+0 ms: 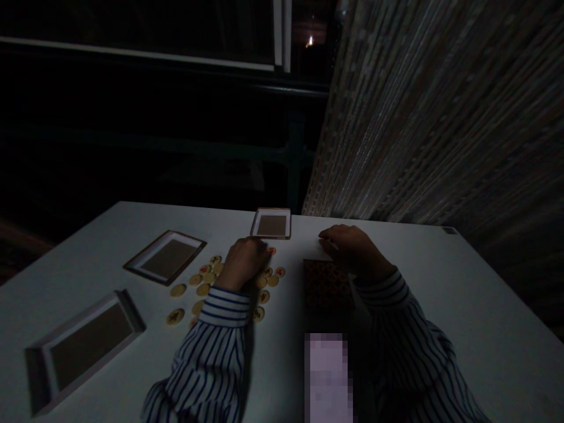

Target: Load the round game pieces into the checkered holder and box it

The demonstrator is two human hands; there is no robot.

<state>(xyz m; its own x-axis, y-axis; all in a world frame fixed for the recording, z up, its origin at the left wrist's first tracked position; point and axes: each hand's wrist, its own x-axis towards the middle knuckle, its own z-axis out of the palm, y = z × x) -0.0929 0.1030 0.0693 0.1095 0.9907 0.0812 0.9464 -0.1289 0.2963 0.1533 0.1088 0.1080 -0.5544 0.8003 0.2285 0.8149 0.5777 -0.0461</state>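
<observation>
- On the white table (440, 305), round pale discs (203, 289) lie scattered about the left hand (243, 262), some marked in red or black.
- Left fingers bend downward beside a red-marked disc (272, 251); whether they grip anything, I cannot tell.
- Right hand (355, 248) is over the far right part of a dark reddish patterned object (326, 288), fingers loosely curled; their hold is unclear.

The left hand (247, 258) and sleeve (209, 358) partly hide the pieces (203, 289). The right hand (356, 249) covers the far right corner of the box (326, 288), whose contents are too dark to tell. The tabletop's (484, 329) near edge is cut off; a patch (328, 379) towards it is pixelated. The far right corner's label (449, 231) is unreadably small.
</observation>
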